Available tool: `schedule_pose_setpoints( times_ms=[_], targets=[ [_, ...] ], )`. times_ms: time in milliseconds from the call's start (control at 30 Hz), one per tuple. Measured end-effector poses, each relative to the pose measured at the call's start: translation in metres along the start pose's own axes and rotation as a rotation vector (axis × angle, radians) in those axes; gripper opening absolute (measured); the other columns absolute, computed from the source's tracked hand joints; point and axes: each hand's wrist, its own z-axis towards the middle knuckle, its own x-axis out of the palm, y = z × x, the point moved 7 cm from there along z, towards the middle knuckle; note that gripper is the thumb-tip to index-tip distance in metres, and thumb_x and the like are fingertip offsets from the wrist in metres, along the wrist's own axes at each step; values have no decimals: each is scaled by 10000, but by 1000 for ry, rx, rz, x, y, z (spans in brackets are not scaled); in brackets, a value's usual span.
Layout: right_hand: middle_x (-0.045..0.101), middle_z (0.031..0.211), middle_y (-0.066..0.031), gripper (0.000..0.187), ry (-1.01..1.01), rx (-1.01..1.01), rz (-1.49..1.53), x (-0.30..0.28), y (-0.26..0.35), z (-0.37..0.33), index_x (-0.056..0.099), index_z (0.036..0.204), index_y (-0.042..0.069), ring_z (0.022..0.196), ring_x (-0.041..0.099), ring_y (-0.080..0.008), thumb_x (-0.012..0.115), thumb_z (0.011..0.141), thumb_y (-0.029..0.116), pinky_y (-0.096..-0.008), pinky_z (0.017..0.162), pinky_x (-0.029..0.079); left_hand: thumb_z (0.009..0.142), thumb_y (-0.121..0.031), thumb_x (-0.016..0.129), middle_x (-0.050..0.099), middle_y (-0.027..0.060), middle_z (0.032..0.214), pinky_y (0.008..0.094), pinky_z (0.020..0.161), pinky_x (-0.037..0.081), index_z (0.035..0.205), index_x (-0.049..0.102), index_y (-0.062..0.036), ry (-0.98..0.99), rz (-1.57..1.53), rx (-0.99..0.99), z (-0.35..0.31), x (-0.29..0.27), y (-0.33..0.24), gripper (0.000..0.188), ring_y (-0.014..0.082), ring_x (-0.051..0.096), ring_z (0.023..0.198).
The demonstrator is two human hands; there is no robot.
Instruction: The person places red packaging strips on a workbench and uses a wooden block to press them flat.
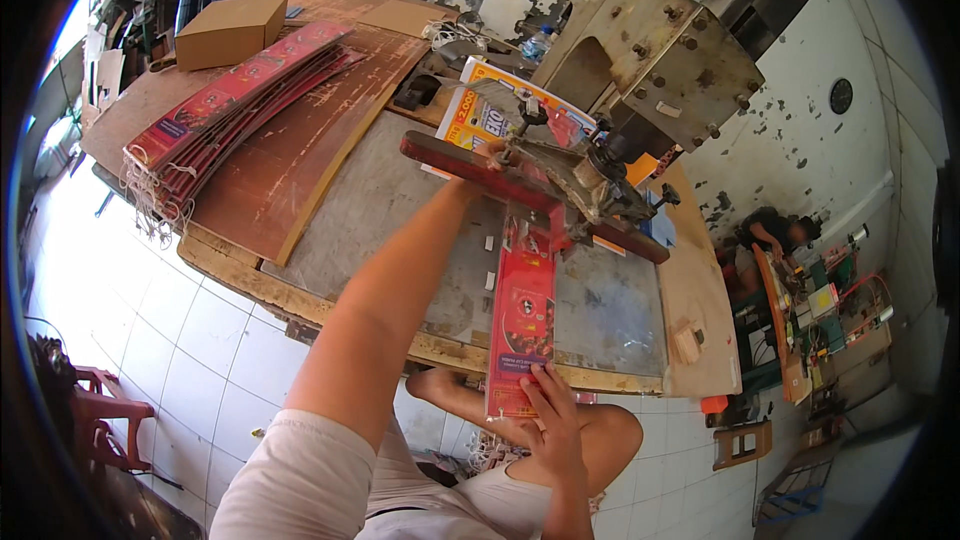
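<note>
A long red printed strip of flat packaging (524,310) lies lengthwise on the worktable, and its near end juts past the front edge. My right hand (552,418) grips that near end, fingers along its right side. The strip's far end runs under a press head with a dark red bar (480,171) and metal clamp parts. My left arm reaches forward across the table to this bar. Only a bit of my left hand (487,152) shows there; the bar and the arm hide its fingers. Small pale blocks (490,281) sit left of the strip.
On the left, a stack of similar red strips (235,90) with white strings lies beside a cardboard box (231,32). The heavy press column (660,50) rises at the back right. A printed sheet (468,125) lies behind the bar. Another person (772,235) sits farther right.
</note>
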Motion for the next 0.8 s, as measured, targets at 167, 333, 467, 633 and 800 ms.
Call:
schedule_pose_setpoints(
  times_ms=[167,333,467,633,800],
  targets=[
    [614,1649,-186,643,-2,5,-41,2,-4,12,708,1534,66,1592,510,-427,753,1043,477,-579,1299,397,1061,-343,586,650,244,1509,561,1264,408,1439,686,-149,-8,-16,0,6,-2,3,437,418,576,1474],
    [637,1625,-181,630,3,21,-27,0,-2,22,721,1515,59,1571,538,-421,791,1011,431,-581,1308,391,1067,-336,580,633,257,1526,559,1271,406,1443,677,-113,-16,-33,-4,8,1,6,448,424,565,1486],
    [630,1635,-180,612,7,23,-47,-1,-4,23,718,1520,67,1576,533,-422,817,993,362,-581,1314,386,1073,-331,576,619,267,1539,557,1277,403,1446,670,-84,-32,-45,-6,13,-1,5,457,430,556,1496],
    [592,1681,-157,626,31,50,-64,7,-15,37,677,1567,84,1617,487,-400,815,995,299,-598,1332,342,1080,-324,571,602,279,1556,555,1284,400,1450,661,-48,-43,-48,-9,18,-6,9,471,437,545,1508],
    [545,1720,-144,659,67,63,-116,10,-22,45,625,1618,104,1638,454,-377,778,1023,340,-628,1333,323,1087,-317,565,585,292,1573,553,1291,397,1454,652,-12,-37,-60,-3,8,-11,5,486,444,534,1519]
  ],
)
